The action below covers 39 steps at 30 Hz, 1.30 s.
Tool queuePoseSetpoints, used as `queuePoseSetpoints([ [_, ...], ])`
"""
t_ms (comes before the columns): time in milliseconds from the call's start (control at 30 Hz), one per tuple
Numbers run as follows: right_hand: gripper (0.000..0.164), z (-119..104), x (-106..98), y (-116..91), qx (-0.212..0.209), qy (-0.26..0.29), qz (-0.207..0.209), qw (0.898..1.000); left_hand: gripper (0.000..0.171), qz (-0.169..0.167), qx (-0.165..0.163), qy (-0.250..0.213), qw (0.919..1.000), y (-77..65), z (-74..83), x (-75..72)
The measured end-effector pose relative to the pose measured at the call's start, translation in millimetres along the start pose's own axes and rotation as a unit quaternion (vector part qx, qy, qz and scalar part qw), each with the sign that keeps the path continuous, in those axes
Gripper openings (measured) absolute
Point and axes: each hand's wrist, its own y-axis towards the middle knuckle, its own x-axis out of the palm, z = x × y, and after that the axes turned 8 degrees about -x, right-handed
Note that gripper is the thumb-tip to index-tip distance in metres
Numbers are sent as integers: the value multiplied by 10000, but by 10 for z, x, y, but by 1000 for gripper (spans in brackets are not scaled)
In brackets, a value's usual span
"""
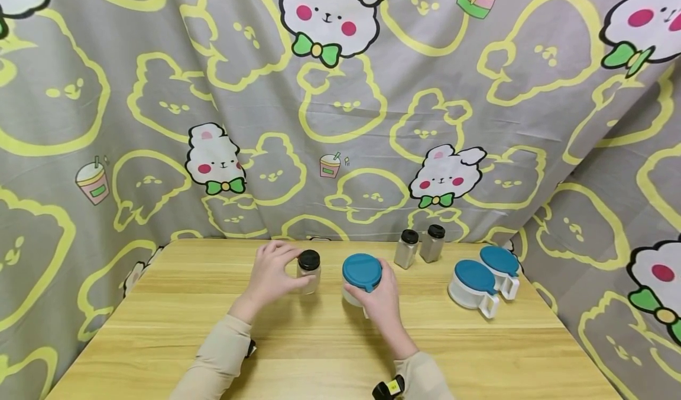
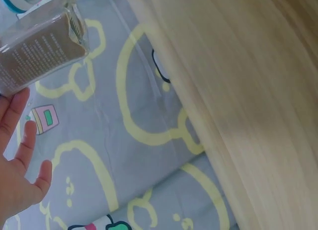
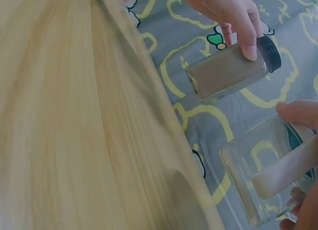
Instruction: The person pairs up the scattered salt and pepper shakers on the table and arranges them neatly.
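Note:
My left hand (image 1: pixel 273 272) grips a square glass spice jar (image 3: pixel 228 73) of brown powder by its upper part, thumb and fingers on opposite sides below the black lid (image 1: pixel 309 260). Printed text covers the jar's side in the left wrist view. To its right, my right hand (image 1: pixel 380 298) holds a clear glass seasoning pot (image 3: pixel 248 155) with a blue lid (image 1: pixel 362 270) and a white handle (image 3: pixel 285 168). In the right wrist view, curtain shows between both bases and the wooden table (image 3: pixel 74 115), so both are lifted. The pot's far side is hidden by fingers.
Two more black-lidded spice jars, one (image 1: pixel 407 249) beside the other (image 1: pixel 433 244), stand at the table's back. Right of them are two blue-lidded pots, a nearer one (image 1: pixel 468 296) and a farther one (image 1: pixel 499 260). A patterned grey curtain (image 1: pixel 351 152) hangs behind the table.

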Motion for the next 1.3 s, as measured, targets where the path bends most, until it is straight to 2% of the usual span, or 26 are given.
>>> queuePoseSetpoints([
  [467, 97, -108, 221, -33, -34, 168, 19, 9999, 57, -7, 178, -142, 9997, -31, -121, -121],
  [767, 97, -180, 310, -35, 25, 233, 32, 9997, 55, 83, 307, -219, 9993, -59, -260, -168],
  [1033, 95, -218, 383, -35, 39, 328, 36, 9994, 56, -49, 117, -276, 9995, -77, -364, -247],
  [1300, 95, -258, 447, -41, 77, 386, 14, 9992, 54, -20, 107, -331, 9994, -89, -432, -336],
])
